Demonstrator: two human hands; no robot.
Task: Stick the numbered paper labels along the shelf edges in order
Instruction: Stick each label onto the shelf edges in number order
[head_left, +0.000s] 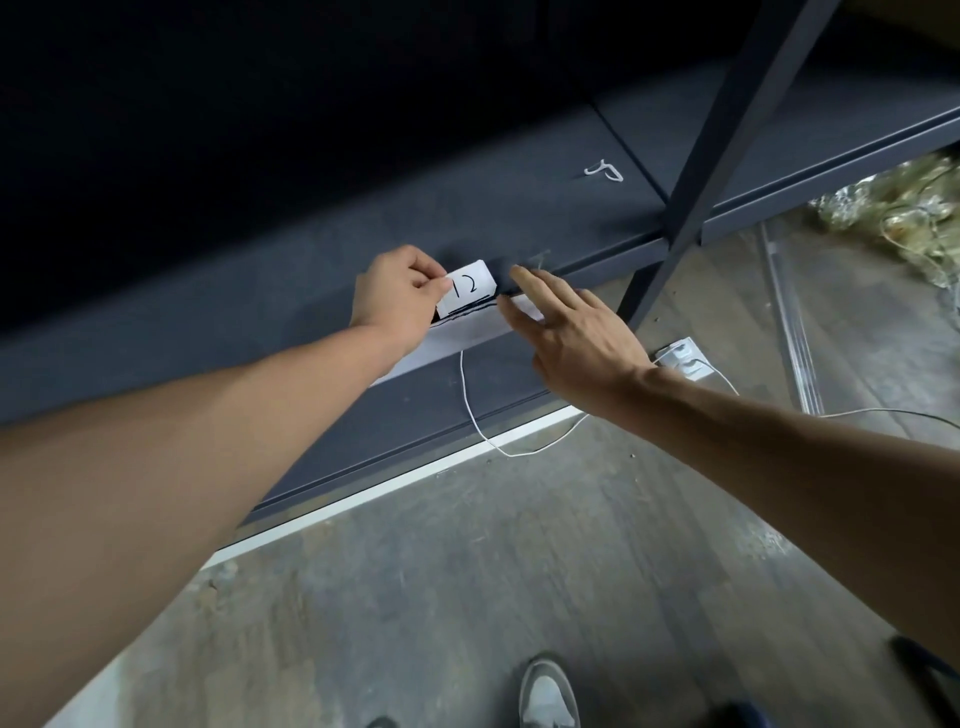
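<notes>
While left hand (400, 299) pinches paper label (470, 288), right hand (576, 332) lies flat

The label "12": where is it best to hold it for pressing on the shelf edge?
Keep the left hand pinching the label "12" at its left end, from the left; that probably leaves its right side free for the open right hand.

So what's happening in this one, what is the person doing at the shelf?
A person stands at a dark metal shelf, labelling its front edge. The left hand pinches a white paper label marked 12 against the edge, above a white strip already there. The right hand is open, fingers flat by the label's right side, holding nothing. The label looks not yet pressed down.
</notes>
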